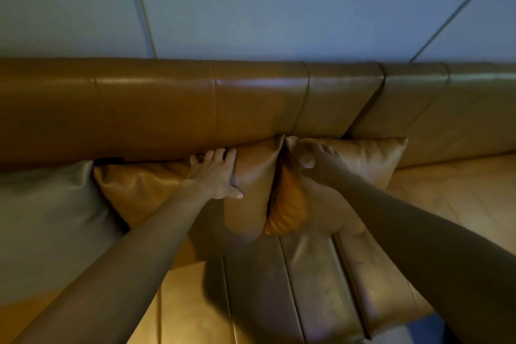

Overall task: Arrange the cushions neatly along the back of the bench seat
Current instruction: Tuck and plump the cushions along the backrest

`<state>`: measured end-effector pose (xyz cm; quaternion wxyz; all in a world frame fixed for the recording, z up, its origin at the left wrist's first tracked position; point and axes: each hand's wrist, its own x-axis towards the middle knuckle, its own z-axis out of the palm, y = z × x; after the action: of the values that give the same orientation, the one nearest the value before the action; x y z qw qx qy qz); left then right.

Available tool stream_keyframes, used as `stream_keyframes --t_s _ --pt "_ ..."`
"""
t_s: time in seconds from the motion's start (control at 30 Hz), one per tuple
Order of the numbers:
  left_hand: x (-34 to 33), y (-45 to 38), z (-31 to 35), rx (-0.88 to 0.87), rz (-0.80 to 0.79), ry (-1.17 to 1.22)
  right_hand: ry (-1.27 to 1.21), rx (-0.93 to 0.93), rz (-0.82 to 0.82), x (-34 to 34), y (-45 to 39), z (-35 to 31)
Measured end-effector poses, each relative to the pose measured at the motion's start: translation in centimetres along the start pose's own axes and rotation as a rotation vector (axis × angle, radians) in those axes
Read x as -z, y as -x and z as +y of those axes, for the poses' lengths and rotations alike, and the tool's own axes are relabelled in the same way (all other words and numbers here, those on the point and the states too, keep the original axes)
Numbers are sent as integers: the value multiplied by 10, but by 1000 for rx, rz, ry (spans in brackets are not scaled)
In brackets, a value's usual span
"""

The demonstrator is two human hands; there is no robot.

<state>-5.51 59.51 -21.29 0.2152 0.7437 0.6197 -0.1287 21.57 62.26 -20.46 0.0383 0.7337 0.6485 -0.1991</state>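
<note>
From the head camera, three cushions lean in a row against the padded backrest (195,103) of a tan leather bench seat (279,288), with a pale panelled wall (279,3) above.

The left hand (216,176) lies flat and spread wide on the middle cushion (156,190), near that cushion's top edge where it meets the backrest. The fingers (220,155) reach up to the seam between cushion and backrest, and the thumb sticks out to the right. It grips nothing; the palm simply presses on the leather.

The right hand (318,160) rests on the top left corner of the right cushion (360,159). Its fingers curl over the upper edge, but how tightly they close on the corner cannot be told, since the back of the hand covers them.

The middle and right cushions touch along their upright inner edges, the two top corners meeting in a point against the backrest. The right cushion shows an orange side panel (287,204) at its left flank.

A greyer cushion (47,220) stands at the left end of the seat, touching the middle cushion's left side.

To the right of the row the seat lies bare toward the far right edge. Both forearms stretch in from the seat's front edge.
</note>
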Motion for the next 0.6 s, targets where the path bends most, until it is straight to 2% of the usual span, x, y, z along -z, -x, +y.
stream_keyframes --t_s 0.07,0.23,0.37,0.47,0.6 --pt "-7 2 0 31 43 9 0 40 -10 -9 -8 -5" --pt "-21 7 -5 63 100 -21 51 -30 37 -19 -14 -8" --pt "-23 6 0 110 87 16 36 -62 136 -20 -9 -2" --pt "-22 8 -3 111 106 23 -29 59 147 -22 -6 13" --pt "-21 6 -1 108 114 25 49 193 236 6 -2 34"
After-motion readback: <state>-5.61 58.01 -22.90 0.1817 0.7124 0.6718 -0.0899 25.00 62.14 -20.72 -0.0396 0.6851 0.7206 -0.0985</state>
